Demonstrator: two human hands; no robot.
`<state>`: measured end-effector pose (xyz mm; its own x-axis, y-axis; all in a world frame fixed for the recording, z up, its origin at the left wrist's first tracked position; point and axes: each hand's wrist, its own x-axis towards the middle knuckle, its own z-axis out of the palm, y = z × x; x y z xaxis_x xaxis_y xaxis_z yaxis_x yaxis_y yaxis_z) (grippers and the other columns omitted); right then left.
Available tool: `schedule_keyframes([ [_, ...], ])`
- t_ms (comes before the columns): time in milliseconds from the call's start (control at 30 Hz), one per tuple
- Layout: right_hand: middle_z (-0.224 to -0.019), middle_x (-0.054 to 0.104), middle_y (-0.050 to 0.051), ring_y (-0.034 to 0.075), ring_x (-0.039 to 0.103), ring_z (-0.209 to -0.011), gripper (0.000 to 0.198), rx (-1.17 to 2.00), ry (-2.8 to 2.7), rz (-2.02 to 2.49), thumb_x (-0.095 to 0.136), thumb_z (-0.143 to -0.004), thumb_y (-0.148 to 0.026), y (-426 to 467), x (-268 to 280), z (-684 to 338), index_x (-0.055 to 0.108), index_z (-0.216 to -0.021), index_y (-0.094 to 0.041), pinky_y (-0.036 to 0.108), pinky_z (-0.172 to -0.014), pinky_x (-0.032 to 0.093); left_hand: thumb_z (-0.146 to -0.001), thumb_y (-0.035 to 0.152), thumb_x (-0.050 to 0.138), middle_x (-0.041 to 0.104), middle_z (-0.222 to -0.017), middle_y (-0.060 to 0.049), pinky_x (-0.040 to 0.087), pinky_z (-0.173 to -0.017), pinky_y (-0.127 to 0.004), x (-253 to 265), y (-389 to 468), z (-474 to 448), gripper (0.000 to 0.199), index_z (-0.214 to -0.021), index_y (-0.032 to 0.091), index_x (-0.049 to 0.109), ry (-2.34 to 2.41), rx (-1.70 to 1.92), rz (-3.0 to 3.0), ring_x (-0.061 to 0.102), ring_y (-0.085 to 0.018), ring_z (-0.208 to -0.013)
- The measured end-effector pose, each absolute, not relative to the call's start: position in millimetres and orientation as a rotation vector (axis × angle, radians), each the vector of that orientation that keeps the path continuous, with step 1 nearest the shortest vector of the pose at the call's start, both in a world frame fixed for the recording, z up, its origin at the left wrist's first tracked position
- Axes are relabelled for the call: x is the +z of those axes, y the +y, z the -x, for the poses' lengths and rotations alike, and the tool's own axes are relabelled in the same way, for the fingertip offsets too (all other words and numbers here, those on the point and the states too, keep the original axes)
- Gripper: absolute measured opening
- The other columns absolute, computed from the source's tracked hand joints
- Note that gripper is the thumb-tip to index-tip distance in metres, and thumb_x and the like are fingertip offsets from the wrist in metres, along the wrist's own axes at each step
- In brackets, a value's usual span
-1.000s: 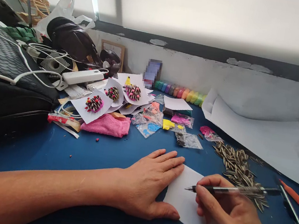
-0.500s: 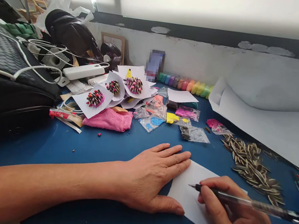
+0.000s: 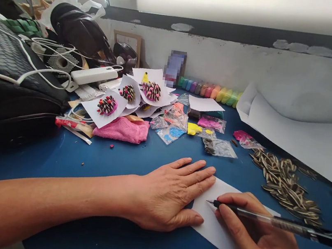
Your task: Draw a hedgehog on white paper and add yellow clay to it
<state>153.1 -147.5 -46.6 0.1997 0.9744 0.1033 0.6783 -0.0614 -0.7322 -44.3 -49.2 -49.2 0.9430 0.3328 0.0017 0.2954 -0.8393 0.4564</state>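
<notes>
My left hand (image 3: 170,196) lies flat with its fingers spread, its fingertips and thumb over the left edge of a white sheet of paper (image 3: 227,187). In my right hand (image 3: 263,243) is a black pen (image 3: 294,229) with a clear barrel, pinched between thumb and fingers. Its tip points left and is at the paper, close to my left hand; whether it touches I cannot tell. No drawn line can be made out. My right hand covers part of the sheet. Beyond it lies a pile of striped sunflower seeds (image 3: 285,184).
Seed-and-clay figures on white papers (image 3: 106,107) rest by a pink cloth (image 3: 121,129). Small bags of coloured clay (image 3: 169,133) lie mid-table. A row of clay colours (image 3: 208,90) and a blurred phone (image 3: 175,67) stand along the wall. A black bag (image 3: 15,106) fills the left.
The pen tip and my right hand have moved slightly left and up over the paper. My left hand stays spread on the sheet's edge. The whole view has shifted a little.
</notes>
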Motion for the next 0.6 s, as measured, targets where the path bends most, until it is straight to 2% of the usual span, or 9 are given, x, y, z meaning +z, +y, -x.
schedule_keyframes([
  [367, -0.085, 0.072, 0.0, 0.018, 0.067, -0.07, 0.024, 0.52, -1.674, 1.8, 0.062, -0.083, -0.054, -143, -48, -162, 0.072, -0.089, -0.032, 0.027, -0.065, 0.056, -0.099, 0.056, 0.042, 0.012, -0.163, -0.012, 0.006, -0.125, -0.045, -47, -49, 45, 0.076, -0.156, 0.009, 0.023, 0.45, 0.11, -2.638, 0.005, -0.024, -0.153],
  [600, -0.094, 0.073, 0.001, 0.02, 0.07, -0.081, 0.025, 0.496, -1.746, 1.757, 0.056, -0.089, -0.05, -144, -50, -167, 0.072, -0.096, -0.031, 0.027, -0.07, 0.057, -0.098, 0.056, 0.044, 0.013, -0.163, -0.013, 0.007, -0.125, -0.046, -49, -49, 44, 0.076, -0.156, 0.01, 0.024, 0.454, 0.124, -2.645, 0.006, -0.025, -0.153],
])
